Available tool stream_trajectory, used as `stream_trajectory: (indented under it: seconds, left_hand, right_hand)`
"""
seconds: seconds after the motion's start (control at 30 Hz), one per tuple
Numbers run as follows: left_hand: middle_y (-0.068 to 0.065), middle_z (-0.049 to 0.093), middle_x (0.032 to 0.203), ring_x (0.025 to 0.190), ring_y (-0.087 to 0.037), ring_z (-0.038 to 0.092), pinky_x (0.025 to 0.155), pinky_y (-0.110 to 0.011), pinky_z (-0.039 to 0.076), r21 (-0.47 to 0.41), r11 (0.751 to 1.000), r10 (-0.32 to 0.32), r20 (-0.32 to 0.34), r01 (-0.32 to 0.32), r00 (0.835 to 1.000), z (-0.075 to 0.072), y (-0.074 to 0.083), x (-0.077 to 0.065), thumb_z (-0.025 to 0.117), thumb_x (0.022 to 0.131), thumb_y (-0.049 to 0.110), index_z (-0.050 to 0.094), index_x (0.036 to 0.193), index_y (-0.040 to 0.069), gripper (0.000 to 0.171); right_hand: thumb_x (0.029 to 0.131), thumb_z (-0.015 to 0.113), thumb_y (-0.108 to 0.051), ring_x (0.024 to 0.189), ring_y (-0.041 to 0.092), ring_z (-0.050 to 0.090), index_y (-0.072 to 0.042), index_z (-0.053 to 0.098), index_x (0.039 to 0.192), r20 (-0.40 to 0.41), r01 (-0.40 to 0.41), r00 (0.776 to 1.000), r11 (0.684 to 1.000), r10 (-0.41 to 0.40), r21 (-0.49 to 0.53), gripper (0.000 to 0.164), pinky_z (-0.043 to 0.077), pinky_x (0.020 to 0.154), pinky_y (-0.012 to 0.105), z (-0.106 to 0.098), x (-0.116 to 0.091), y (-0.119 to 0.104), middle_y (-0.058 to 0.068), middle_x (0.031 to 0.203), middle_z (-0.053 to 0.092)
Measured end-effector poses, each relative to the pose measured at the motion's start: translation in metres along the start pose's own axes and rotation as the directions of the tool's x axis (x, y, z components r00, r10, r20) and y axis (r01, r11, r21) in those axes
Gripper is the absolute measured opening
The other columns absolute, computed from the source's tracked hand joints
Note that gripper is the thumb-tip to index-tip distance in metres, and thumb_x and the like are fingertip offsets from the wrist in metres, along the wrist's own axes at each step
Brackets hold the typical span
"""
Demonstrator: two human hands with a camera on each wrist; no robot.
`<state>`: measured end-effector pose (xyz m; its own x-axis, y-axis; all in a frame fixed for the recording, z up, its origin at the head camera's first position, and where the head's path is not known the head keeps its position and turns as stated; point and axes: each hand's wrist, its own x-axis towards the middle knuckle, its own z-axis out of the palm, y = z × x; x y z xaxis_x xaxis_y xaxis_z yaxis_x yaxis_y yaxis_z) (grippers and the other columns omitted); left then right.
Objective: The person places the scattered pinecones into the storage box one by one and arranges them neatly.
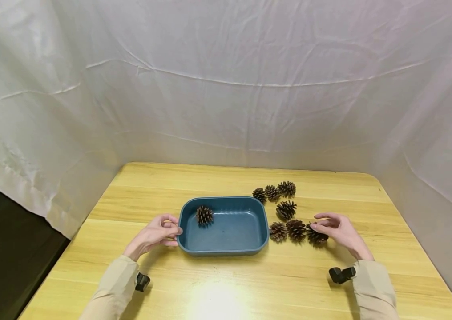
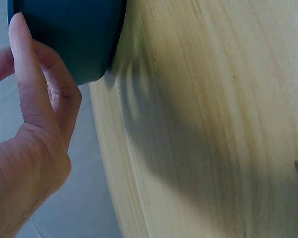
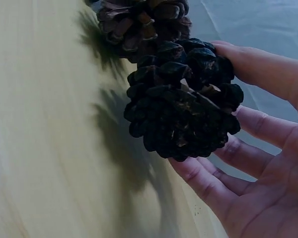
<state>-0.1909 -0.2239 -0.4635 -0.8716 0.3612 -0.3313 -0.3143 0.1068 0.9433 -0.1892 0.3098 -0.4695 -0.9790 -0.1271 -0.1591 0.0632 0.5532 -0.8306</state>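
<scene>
A dark blue rectangular plastic tub (image 1: pixel 226 252) stands mid-table, one pine cone (image 1: pixel 204 215) lying at its back left. At the tub's left end my left hand (image 1: pixel 155 233) pinches the rim, thumb over the edge and fingers along the outside wall; the left wrist view shows that grip on the tub (image 2: pixel 79 39) from close by. My right hand (image 1: pixel 340 231) holds the rightmost pine cone (image 3: pixel 184 104) between thumb and fingers. Another pine cone (image 3: pixel 144 25) is right beside it in the right wrist view.
Several loose pine cones lie right of the tub: a front pair (image 1: pixel 287 231), a single one (image 1: pixel 286 210) behind, and a back row (image 1: pixel 272 193) by the tub's corner. Pale cloth (image 1: pixel 246 111) hangs around the wooden table (image 1: pixel 290 284).
</scene>
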Motion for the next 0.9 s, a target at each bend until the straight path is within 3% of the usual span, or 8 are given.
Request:
stream_trajectory:
  seconds: [0.27,0.47,0.9]
  left_hand:
    - [0.003,0.061,0.083,0.069,-0.007,0.061,0.067,-0.024,0.065,0.002,1.000,-0.006,-0.001,0.006,1.000,0.000,0.000,0.001,0.063,0.091,-0.002,0.039,0.115,0.000,0.034]
    - [0.003,0.062,0.084,0.069,-0.008,0.061,0.066,-0.023,0.065,-0.003,1.000,-0.007,-0.006,0.007,1.000,0.000,-0.001,0.001,0.064,0.091,-0.002,0.040,0.115,0.000,0.034]
    - [0.001,0.063,0.085,0.069,-0.009,0.062,0.067,-0.024,0.065,-0.015,1.000,0.000,0.009,0.000,1.000,0.000,0.000,0.000,0.062,0.093,-0.002,0.039,0.117,-0.002,0.033]
  right_hand:
    - [0.094,0.070,-0.036,0.093,-0.008,0.060,-0.001,0.053,0.139,-0.058,0.014,0.998,0.999,-0.016,-0.030,0.060,0.051,0.089,0.025,-0.004,-0.001,-0.005,0.022,0.126,0.067]
    - [0.095,0.069,-0.035,0.092,-0.008,0.059,0.000,0.055,0.137,-0.097,0.048,0.994,0.997,-0.054,-0.063,0.056,0.051,0.085,0.017,-0.005,0.000,-0.006,0.022,0.125,0.067]
    - [0.094,0.071,-0.032,0.094,-0.008,0.056,0.000,0.056,0.137,-0.153,0.084,0.984,0.994,-0.094,-0.074,0.056,0.049,0.083,0.010,-0.005,0.003,-0.021,0.005,0.111,0.068]
